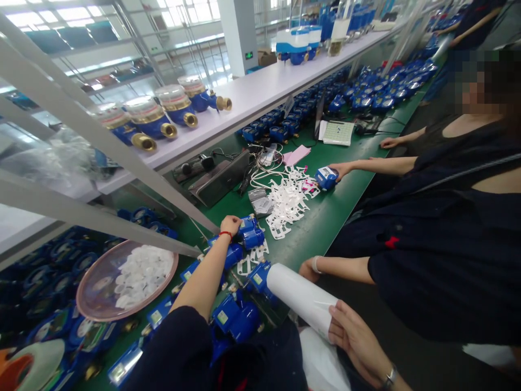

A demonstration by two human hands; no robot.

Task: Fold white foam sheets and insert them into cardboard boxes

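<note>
left hand [230, 225]: fingers bent and touching a blue meter [249, 227], glossy, rounded body; cannot tell if it grips. right hand [345, 328]: closed round the near end of a white roll [303, 298], a smooth, slightly shiny cylinder, held slantwise over the near edge of the green, smooth-topped table [313, 231]. roll's far end at a second blue meter [260, 277], boxy top with a pale label. beyond the left hand, a loose heap of flat white cut-out tags [287, 203], thin, with openings. left side: round pinkish basin [91, 290] holding translucent whitish discs [142, 277]. across the table, a co-worker's hand [341, 171] on another blue meter [325, 178].
</note>
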